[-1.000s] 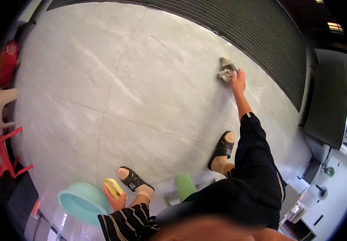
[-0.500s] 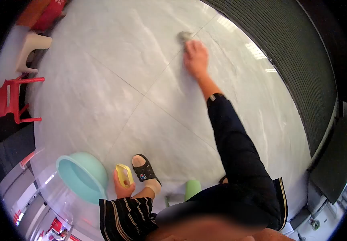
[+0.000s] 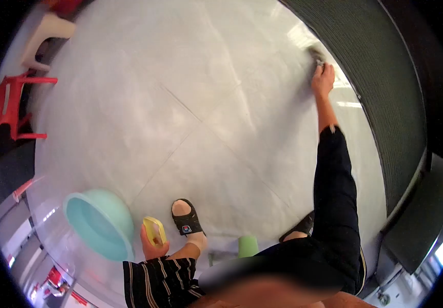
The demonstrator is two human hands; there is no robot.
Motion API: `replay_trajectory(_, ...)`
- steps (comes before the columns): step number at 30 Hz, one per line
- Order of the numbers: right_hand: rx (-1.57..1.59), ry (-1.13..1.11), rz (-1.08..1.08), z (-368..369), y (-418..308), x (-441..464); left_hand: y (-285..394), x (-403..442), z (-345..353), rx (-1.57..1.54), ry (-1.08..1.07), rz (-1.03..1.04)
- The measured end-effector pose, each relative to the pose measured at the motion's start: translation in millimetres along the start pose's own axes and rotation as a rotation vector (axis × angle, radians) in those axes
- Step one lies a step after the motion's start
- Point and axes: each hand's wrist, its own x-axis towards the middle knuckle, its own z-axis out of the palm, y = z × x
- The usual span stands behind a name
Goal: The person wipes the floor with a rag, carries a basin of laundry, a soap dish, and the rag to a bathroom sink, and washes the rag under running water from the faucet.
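Note:
Far out to the right, my right hand (image 3: 323,79) is closed on a small grey wad (image 3: 316,53) against the pale tiled floor (image 3: 195,154). Motion blurs the wad, so its exact kind does not show. Low on the left, my left hand (image 3: 152,249) grips a small, shallow yellow-rimmed container (image 3: 154,231), tilted so its inside faces up. Beside that hand stands a light-blue plastic basin (image 3: 101,223). My left foot wears a black sandal (image 3: 186,218), just right of the yellow container.
A dark ribbed mat (image 3: 365,92) borders the floor at right. Red (image 3: 13,105) and beige (image 3: 47,38) plastic stools stand at the left edge. A green cylindrical thing (image 3: 248,246) lies near my body. A black piece of furniture (image 3: 424,215) is at lower right.
My right hand has swept rightward and slightly nearer with the grey wad, close to the ribbed mat. My left hand keeps its hold on the yellow container. The view has shifted slightly.

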Motion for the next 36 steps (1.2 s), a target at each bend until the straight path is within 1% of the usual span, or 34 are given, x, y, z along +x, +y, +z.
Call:
replay_trajectory(1, -0.079, -0.158, 0.213, 23, 4, 12, -7, -4, 2, -0.061, 0.035, -0.024)
replay_trajectory(2, -0.232, -0.136, 0.296, 40, -12, 23, -7, -6, 1, -0.037, 0.031, 0.025)
replay_trajectory(4, -0.058, -0.117, 0.006, 68, -59, 38, 2, -3, -6, 0.015, 0.007, 0.123)
replay_trajectory(5, 0.040, -0.113, -0.145, 79, -92, 35, 17, -6, -4, 0.042, 0.044, 0.012)
replay_trajectory(7, 0.181, -0.113, -0.428, 85, -181, 10, 15, -7, 0, -0.020, 0.033, 0.045)
replay_trajectory(8, 0.265, -0.224, -0.471, 79, -216, -13, 14, -8, -1, -0.049, 0.020, 0.067)
replay_trajectory(9, 0.246, -0.433, -0.516, 70, -248, -32, 22, -6, -2, -0.048, 0.011, 0.037)
replay_trajectory(10, 0.315, -0.457, -0.608, 63, -269, -57, 36, -2, -1, -0.049, 0.004, 0.011)
replay_trajectory(11, 0.399, -0.418, -0.688, 56, -281, -87, 45, 1, -2, -0.053, -0.004, -0.013)
replay_trajectory(12, 0.483, -0.373, -0.768, 46, -285, -114, 43, 5, 0, 0.020, 0.006, 0.044)
replay_trajectory(14, 0.562, -0.617, -0.826, 8, -280, -155, 37, 12, 3, 0.169, 0.033, 0.156)
replay_trajectory(16, 0.504, -0.764, -0.925, -40, -251, -181, 61, 18, -1, 0.104, 0.035, 0.133)
replay_trajectory(18, 0.511, -0.757, -0.849, -75, -202, -200, 67, 19, 0, 0.051, 0.021, 0.097)
replay_trajectory(20, 0.358, -0.710, -0.649, -108, -146, -207, 63, 16, 2, 0.019, -0.003, 0.043)
replay_trajectory(21, 0.292, -0.671, -0.513, -118, -111, -211, 60, 15, 2, 0.025, -0.004, 0.052)
replay_trajectory(22, 0.221, -0.531, -0.462, -123, -72, -216, 58, 14, 3, 0.029, -0.004, 0.060)
replay_trajectory(24, -0.143, -0.416, -0.332, -123, -16, -205, 53, 11, 5, 0.033, -0.004, 0.074)
replay_trajectory(26, -0.338, -0.372, -0.229, -100, 8, -162, 48, 9, 7, 0.032, 0.007, 0.082)
replay_trajectory(28, -0.349, -0.364, -0.118, -63, 1, -103, 41, 7, 10, 0.034, 0.025, 0.078)
replay_trajectory(29, -0.381, -0.340, -0.091, -31, 0, -76, 38, 8, 11, 0.037, 0.033, 0.076)
replay_trajectory(30, -0.413, -0.323, -0.065, 3, -2, -51, 45, 8, 6, -0.028, -0.007, 0.014)
replay_trajectory(31, -0.405, -0.363, -0.041, 31, -17, -20, 60, 10, -3, -0.093, -0.044, -0.047)
replay_trajectory(32, -0.317, -0.281, -0.005, 64, -38, 3, 67, 14, -9, -0.157, -0.081, -0.105)
replay_trajectory(33, -0.325, -0.252, -0.049, 91, -68, 26, 48, 11, -5, -0.111, -0.023, -0.055)
replay_trajectory(34, -0.231, -0.264, -0.016, 105, -115, 45, 15, -1, 4, -0.064, 0.036, -0.008)
replay_trajectory(35, -0.193, -0.367, -0.043, 123, -155, 63, 0, -8, 11, -0.126, 0.061, -0.053)
replay_trajectory(36, -0.107, -0.285, -0.226, 140, -194, 69, -16, -15, 17, -0.189, 0.090, -0.097)
